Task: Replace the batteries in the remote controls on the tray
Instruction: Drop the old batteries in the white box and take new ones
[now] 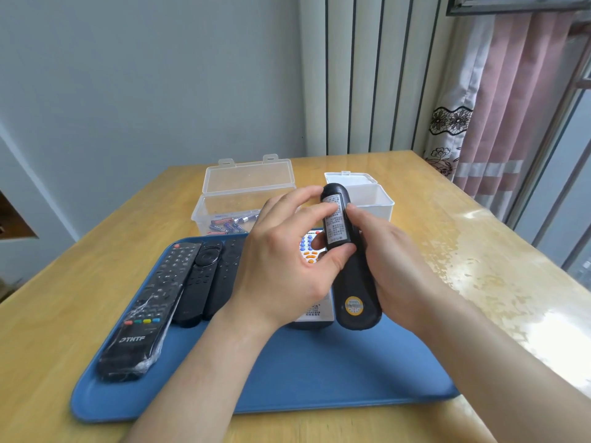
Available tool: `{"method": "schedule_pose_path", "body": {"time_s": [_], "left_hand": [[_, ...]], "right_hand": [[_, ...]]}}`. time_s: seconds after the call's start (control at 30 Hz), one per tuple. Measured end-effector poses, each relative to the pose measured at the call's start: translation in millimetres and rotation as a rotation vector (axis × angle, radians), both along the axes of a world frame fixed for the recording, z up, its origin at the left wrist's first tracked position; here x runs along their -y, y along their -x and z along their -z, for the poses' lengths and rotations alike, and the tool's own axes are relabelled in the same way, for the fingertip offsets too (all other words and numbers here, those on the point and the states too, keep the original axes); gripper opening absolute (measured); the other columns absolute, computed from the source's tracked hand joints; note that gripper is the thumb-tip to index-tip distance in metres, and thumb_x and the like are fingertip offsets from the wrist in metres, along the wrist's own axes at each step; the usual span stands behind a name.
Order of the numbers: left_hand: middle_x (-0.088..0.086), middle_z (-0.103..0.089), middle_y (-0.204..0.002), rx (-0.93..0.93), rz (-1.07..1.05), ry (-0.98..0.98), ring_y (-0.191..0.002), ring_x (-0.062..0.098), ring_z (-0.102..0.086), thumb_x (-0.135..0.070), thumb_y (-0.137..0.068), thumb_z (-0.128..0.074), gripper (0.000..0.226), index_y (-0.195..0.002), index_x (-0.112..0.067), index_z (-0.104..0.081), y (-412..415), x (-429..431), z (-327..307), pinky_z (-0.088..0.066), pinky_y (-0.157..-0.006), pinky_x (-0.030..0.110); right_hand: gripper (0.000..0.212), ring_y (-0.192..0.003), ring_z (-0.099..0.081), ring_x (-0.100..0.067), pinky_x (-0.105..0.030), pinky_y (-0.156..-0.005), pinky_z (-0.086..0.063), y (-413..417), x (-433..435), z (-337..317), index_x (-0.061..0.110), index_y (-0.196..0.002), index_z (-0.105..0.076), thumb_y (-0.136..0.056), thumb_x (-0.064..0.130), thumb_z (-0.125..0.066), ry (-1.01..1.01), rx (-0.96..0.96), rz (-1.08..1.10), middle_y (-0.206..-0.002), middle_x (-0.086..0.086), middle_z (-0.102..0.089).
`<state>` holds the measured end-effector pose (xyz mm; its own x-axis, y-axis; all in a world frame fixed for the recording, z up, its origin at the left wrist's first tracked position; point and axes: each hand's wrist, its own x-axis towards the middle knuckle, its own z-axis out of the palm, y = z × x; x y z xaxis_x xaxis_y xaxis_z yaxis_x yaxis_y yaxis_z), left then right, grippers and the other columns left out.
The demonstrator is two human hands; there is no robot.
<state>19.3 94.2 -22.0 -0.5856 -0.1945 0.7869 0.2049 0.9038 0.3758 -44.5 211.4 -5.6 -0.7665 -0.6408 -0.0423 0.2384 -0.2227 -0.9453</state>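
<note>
Showing blue on the tray (319, 372), black on the held remote (356, 282). Showing pink stripes, black floral lace on the curtain (511, 107).

Head view looks forward and down, close over the tray (287, 378).

The person is working with two bare hands, the left hand (287, 260) and the right hand (393, 257). The left forearm (204, 362) and the right forearm (495, 353) are both showing uncovered from the wrist down to where the lower edge of the view is cutting them off. Faint tendon ridges are showing across the back of the left hand, and the fingers are looking slim.
</note>
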Motion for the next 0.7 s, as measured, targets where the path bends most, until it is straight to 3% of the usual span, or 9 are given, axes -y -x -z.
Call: {"method": "schedule_pose_path", "body": {"time_s": [0.1,0.2,0.27,0.33,0.43,0.53,0.63,0.7], "left_hand": [[-0.002,-0.060,-0.127,0.041,0.018,-0.086,-0.117,0.014,-0.055,-0.040,-0.070,-0.071,0.049,-0.113,-0.017,-0.070,-1,-1,-1,-0.048,-0.096,0.034],[-0.009,-0.057,-0.129,0.109,0.116,-0.403,-0.114,0.006,-0.057,-0.026,-0.062,-0.079,0.049,-0.110,-0.029,-0.068,-3,-6,-7,-0.053,-0.086,0.028],[0.000,-0.059,-0.123,0.155,0.293,-0.665,-0.092,0.008,-0.066,-0.006,-0.063,-0.080,0.051,-0.107,-0.029,-0.066,-3,-10,-12,-0.056,-0.060,0.031],[0.010,-0.061,-0.113,0.171,0.420,-0.854,-0.078,0.008,-0.065,0.013,-0.069,-0.073,0.051,-0.104,-0.021,-0.063,-2,-11,-14,-0.048,-0.042,0.032],[0.006,-0.062,-0.095,0.152,0.507,-1.022,-0.073,0.020,-0.058,0.008,-0.069,-0.067,0.040,-0.099,-0.019,-0.064,0,-7,-11,-0.041,-0.041,0.028],[0.007,-0.064,-0.091,0.083,0.521,-1.124,-0.071,0.026,-0.051,0.000,-0.076,-0.068,0.029,-0.097,-0.018,-0.068,1,-5,-11,-0.037,-0.042,0.026],[0.009,-0.066,-0.091,0.064,0.477,-1.172,-0.070,0.028,-0.046,0.002,-0.083,-0.065,0.038,-0.113,-0.020,-0.063,0,-6,-13,-0.038,-0.044,0.026],[0.008,-0.069,-0.089,0.059,0.403,-1.125,-0.068,0.027,-0.050,-0.002,-0.077,-0.073,0.043,-0.116,-0.017,-0.064,-1,-3,-14,-0.043,-0.050,0.028]], "right_hand": [[0.031,-0.073,-0.064,-0.024,-0.031,-0.056,-0.055,0,0,0,0.010,-0.102,-0.068,-0.103,0.029,-0.043,-0.001,-0.033,-0.015,-0.082,-0.010,-0.070],[0.034,-0.067,-0.060,-0.027,-0.040,-0.065,-0.054,-1,0,-1,0.006,-0.106,-0.064,-0.103,0.031,-0.043,0.001,-0.069,-0.052,-0.080,-0.012,-0.067],[0.034,-0.062,-0.058,-0.026,-0.036,-0.061,-0.053,-2,-1,-2,0.006,-0.107,-0.063,-0.103,0.033,-0.043,-0.016,-0.112,-0.087,-0.081,-0.013,-0.068],[0.035,-0.059,-0.057,-0.027,-0.033,-0.057,-0.052,-3,-2,-3,0.005,-0.110,-0.061,-0.102,0.034,-0.043,-0.041,-0.144,-0.121,-0.081,-0.016,-0.067],[0.038,-0.058,-0.055,-0.027,-0.030,-0.055,-0.051,-1,-4,-3,0.000,-0.114,-0.057,-0.101,0.033,-0.045,-0.073,-0.118,-0.179,-0.073,-0.021,-0.060],[0.023,-0.062,-0.060,-0.024,-0.029,-0.058,-0.054,4,-10,-5,0.006,-0.112,-0.061,-0.099,0.022,-0.052,-0.040,-0.110,-0.312,-0.077,-0.018,-0.061],[0.025,-0.079,-0.066,-0.024,-0.032,-0.069,-0.057,13,-15,-3,0.003,-0.122,-0.057,-0.098,0.009,-0.053,-0.038,-0.225,-0.444,-0.094,-0.013,-0.066],[0.027,-0.085,-0.068,-0.024,-0.038,-0.077,-0.058,17,-17,-2,0.004,-0.125,-0.054,-0.099,0.007,-0.052,-0.113,-0.377,-0.442,-0.101,-0.012,-0.068]]}}
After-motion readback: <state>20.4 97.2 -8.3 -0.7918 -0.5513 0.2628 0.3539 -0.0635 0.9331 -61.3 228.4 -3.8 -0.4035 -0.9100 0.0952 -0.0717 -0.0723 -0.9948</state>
